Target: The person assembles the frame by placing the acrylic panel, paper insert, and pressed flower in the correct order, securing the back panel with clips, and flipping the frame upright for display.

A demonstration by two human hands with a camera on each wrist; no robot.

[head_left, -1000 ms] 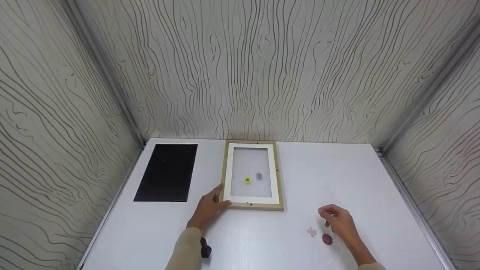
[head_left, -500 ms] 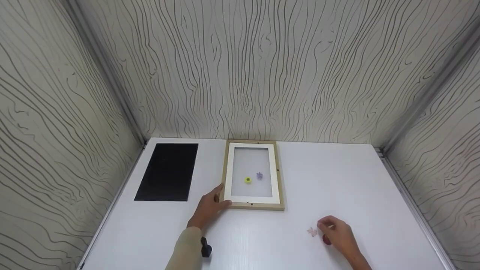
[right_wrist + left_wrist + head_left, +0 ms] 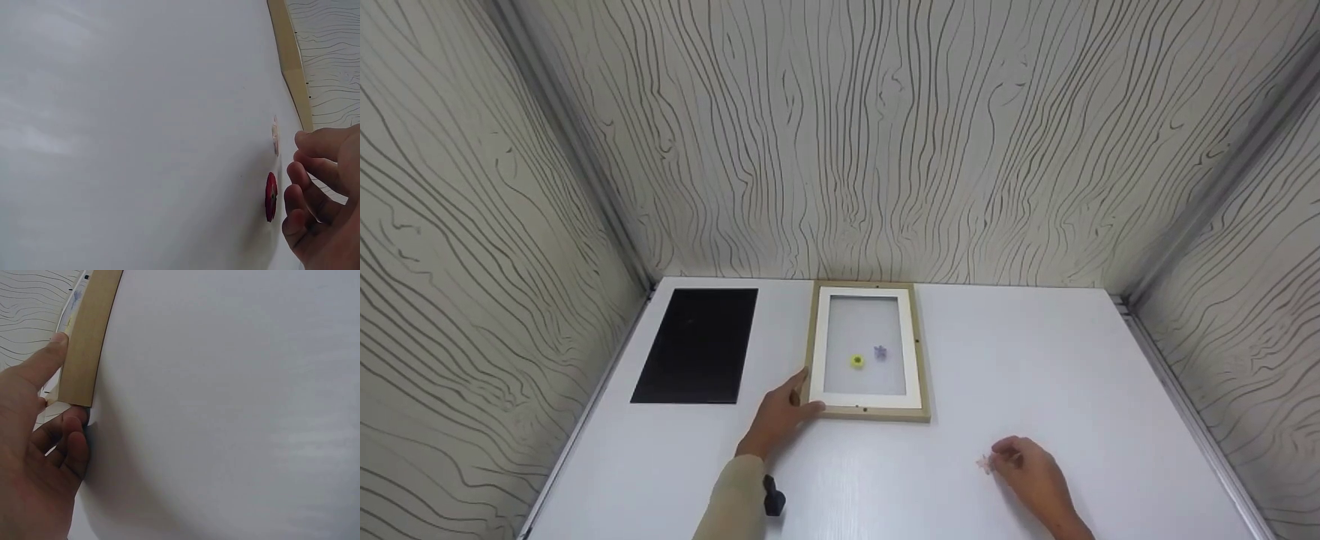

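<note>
My left hand (image 3: 776,421) grips the lower left corner of a wooden picture frame (image 3: 924,390), thumb on its front and other fingers around the edge. Inside the frame's white mat lie a small yellow flower (image 3: 857,361) and a purple flower (image 3: 880,352). My right hand (image 3: 1033,480) hovers low over the table with loosely bent fingers, holding nothing. Its thumb and index fingertips are beside a pale pink flower (image 3: 275,136) lying flat. Under the other fingers is a dark red dried flower (image 3: 271,197), which the hand hides in the head view.
A black rectangular panel (image 3: 697,345) lies on the white table (image 3: 1035,352) left of the frame. Patterned walls (image 3: 840,150) enclose the table at the back and sides. A black wrist device (image 3: 773,496) sits by the left sleeve (image 3: 733,495).
My right hand has come down and slightly left toward the pale pink flower, covering the dark red one in the head view. The left hand keeps its grip on the picture frame.
</note>
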